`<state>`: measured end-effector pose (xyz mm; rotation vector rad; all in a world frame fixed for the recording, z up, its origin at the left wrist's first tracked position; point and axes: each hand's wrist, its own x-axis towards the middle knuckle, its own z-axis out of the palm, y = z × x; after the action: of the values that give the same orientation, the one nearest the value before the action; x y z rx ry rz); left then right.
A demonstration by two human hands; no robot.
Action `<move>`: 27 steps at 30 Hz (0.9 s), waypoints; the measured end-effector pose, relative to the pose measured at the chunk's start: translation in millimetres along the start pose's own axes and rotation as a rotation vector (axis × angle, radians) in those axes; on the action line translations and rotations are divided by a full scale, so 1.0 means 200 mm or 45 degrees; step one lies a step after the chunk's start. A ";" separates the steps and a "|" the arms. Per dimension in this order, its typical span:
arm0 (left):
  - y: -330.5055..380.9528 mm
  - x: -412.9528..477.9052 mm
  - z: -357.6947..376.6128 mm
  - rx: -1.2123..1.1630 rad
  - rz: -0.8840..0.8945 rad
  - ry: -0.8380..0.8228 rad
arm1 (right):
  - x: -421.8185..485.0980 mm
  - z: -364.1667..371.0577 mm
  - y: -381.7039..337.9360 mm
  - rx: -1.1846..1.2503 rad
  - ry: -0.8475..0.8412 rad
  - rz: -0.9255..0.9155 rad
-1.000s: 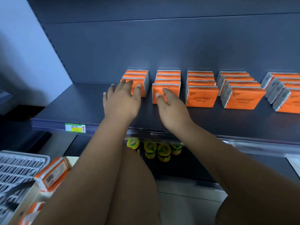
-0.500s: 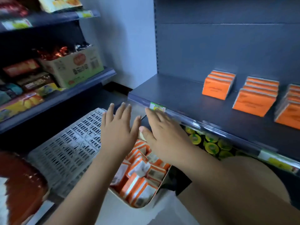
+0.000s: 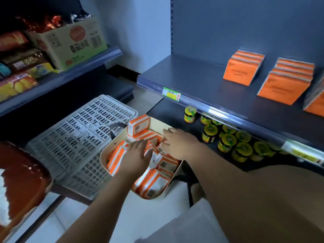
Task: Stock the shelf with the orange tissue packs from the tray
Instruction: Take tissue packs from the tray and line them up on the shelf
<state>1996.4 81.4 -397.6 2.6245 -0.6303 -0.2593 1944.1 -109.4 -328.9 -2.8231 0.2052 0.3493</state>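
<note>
Grey shop shelving fills the view. The shelf to be stocked runs along the right, its near left stretch bare. Two stacks of orange tissue packs stand toward its back, with the edge of a third at the frame's right. On the lower shelf beneath sit small yellow-lidded jars. A white slatted crate lies low on the left. Just beside it is the cream tray, where the loose packs lie jumbled at mixed angles, with one upright pack propped near the far wall.

Both hands are down in the tray. The left hand lies spread, fingers straight, flat on packs near the tray's middle. The right hand reaches in from the far side with its fingers bent down among the packs; whether one is pinched I cannot tell.

The step looks like gathering the next handful. Done well, that means squaring several packs face to face before lifting, so they come up as one block; the wrappers look slick and likely to slide apart. Taking from the top of the heap should avoid dragging others over the rim. The bare stretch left of the stacks, behind the green price label, seems the natural place for the next row.
</note>
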 end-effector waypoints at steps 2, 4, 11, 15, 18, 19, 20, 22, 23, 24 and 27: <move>-0.01 0.03 0.09 0.015 -0.030 -0.143 | 0.02 0.05 0.07 -0.008 -0.070 0.077; -0.02 0.05 0.15 0.026 -0.061 -0.249 | 0.03 0.09 0.13 -0.008 -0.142 0.133; -0.02 0.07 0.26 0.082 -0.090 -0.300 | 0.08 0.21 0.24 0.019 -0.088 0.171; -0.02 0.14 0.28 -0.032 -0.210 -0.203 | 0.15 0.28 0.20 -0.020 -0.007 0.088; -0.02 0.20 0.28 -0.098 -0.285 -0.145 | 0.24 0.33 0.14 0.072 -0.099 0.090; -0.01 0.21 0.29 -0.103 -0.297 -0.137 | 0.28 0.36 0.12 0.130 -0.172 0.103; -0.01 0.22 0.29 -0.096 -0.300 -0.131 | 0.31 0.38 0.10 0.184 -0.250 0.124; -0.01 0.25 0.30 -0.020 -0.290 -0.113 | 0.35 0.43 0.08 0.279 -0.398 0.172; -0.02 0.26 0.31 0.021 -0.293 -0.113 | 0.35 0.47 0.08 0.302 -0.438 0.193; -0.03 0.28 0.31 0.047 -0.297 -0.115 | 0.35 0.50 0.08 0.328 -0.447 0.209; -0.04 0.33 0.33 0.089 -0.317 -0.137 | 0.38 0.54 0.12 0.362 -0.432 0.258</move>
<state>2038.9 33.9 -464.3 2.7705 -0.3502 -0.4632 1989.4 -107.6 -455.4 -2.4231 0.4300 0.7695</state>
